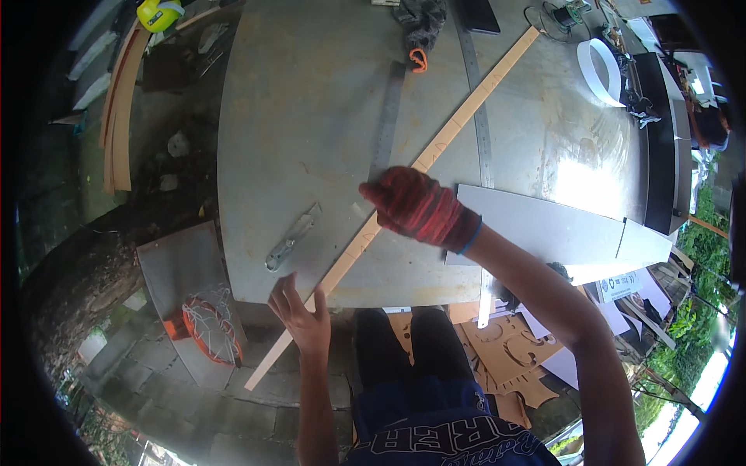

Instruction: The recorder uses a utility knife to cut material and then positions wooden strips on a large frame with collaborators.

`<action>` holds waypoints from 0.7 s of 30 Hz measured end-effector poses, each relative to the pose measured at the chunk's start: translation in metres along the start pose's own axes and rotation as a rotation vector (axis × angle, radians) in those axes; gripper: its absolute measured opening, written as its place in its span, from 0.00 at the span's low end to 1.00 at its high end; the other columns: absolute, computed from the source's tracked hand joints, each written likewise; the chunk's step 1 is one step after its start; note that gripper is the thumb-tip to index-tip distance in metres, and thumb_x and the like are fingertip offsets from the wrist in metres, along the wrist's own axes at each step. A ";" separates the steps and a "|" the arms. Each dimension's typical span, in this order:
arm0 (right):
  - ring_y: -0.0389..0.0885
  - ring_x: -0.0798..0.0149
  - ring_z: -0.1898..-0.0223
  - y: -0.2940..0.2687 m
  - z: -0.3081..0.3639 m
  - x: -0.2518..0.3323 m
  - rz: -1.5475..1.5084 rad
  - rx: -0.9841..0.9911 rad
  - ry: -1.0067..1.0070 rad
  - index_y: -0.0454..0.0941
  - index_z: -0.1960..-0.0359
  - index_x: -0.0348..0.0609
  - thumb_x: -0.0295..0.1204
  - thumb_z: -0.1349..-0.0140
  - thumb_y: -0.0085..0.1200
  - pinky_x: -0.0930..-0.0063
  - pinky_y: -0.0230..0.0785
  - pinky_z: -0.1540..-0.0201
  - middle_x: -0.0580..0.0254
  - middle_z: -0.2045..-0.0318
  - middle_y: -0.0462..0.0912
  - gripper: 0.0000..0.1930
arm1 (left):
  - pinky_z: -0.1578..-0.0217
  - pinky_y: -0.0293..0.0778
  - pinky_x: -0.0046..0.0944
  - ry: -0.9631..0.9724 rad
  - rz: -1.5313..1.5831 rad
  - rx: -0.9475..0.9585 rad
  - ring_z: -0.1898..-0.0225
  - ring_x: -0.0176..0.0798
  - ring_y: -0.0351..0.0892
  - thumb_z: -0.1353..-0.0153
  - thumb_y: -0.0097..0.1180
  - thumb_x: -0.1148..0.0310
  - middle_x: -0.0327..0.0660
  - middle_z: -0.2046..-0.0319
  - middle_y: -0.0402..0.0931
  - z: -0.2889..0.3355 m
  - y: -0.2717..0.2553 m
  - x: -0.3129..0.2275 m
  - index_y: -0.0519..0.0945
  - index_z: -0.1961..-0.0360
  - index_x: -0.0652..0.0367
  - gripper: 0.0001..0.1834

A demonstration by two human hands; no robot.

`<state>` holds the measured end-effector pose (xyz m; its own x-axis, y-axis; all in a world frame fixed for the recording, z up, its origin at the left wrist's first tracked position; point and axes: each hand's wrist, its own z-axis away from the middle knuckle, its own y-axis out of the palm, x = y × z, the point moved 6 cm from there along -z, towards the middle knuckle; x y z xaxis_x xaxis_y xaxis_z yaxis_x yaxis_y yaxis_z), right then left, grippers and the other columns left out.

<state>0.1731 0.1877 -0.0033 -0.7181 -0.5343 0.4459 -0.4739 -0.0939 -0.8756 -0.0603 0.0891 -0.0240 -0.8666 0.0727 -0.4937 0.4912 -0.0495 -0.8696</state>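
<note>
A long, narrow wooden strip (466, 113) with pencil marks lies slantwise across the metal table (303, 116), its near end jutting past the front edge. Above its middle, my right hand (420, 208), in a red and black knit glove, is closed around a steel ruler (388, 116) that points away from me and looks blurred. My bare left hand (303, 322) is at the table's front edge by the strip's near part, fingers spread and thumb close to the wood; contact is hard to judge. Left of the strip rests a utility knife (292, 239).
A longer steel ruler (483, 147) runs under a pale panel (536, 213) at right. Farther back lie a dark glove (422, 27), a phone (477, 15) and a white band roll (598, 74). A basketball hoop (210, 330) is at lower left; cut board scraps (505, 349) lie at lower right.
</note>
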 end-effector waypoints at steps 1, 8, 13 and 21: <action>0.77 0.53 0.66 0.001 -0.015 -0.014 0.018 0.029 0.092 0.72 0.53 0.41 0.26 0.56 0.60 0.62 0.74 0.65 0.58 0.69 0.76 0.24 | 0.50 0.62 0.57 0.006 -0.008 -0.005 0.49 0.59 0.65 0.46 0.60 0.70 0.53 0.50 0.65 0.010 0.001 0.005 0.69 0.43 0.59 0.28; 0.75 0.53 0.60 0.006 -0.075 -0.079 0.423 -0.072 0.198 0.71 0.60 0.41 0.33 0.49 0.57 0.61 0.71 0.58 0.55 0.66 0.74 0.15 | 0.55 0.64 0.55 0.140 -0.100 0.049 0.56 0.53 0.69 0.43 0.60 0.61 0.45 0.59 0.70 0.031 0.033 0.017 0.73 0.48 0.53 0.22; 0.72 0.56 0.53 0.055 -0.003 0.035 0.087 0.338 -0.103 0.73 0.54 0.43 0.41 0.48 0.57 0.62 0.67 0.48 0.60 0.59 0.74 0.22 | 0.60 0.66 0.53 0.104 -0.074 0.038 0.60 0.57 0.70 0.41 0.56 0.69 0.48 0.62 0.71 0.023 0.021 0.009 0.71 0.56 0.60 0.13; 0.75 0.60 0.66 0.061 0.030 0.067 0.204 0.252 -0.203 0.73 0.71 0.47 0.43 0.48 0.54 0.66 0.68 0.60 0.66 0.73 0.74 0.13 | 0.68 0.69 0.49 0.102 0.234 0.169 0.67 0.56 0.75 0.40 0.51 0.77 0.50 0.68 0.73 0.023 0.006 -0.012 0.70 0.59 0.62 0.08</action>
<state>0.1115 0.1214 -0.0322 -0.6571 -0.7167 0.2336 -0.1728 -0.1585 -0.9721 -0.0491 0.0653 -0.0236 -0.7140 0.1390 -0.6863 0.6477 -0.2413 -0.7227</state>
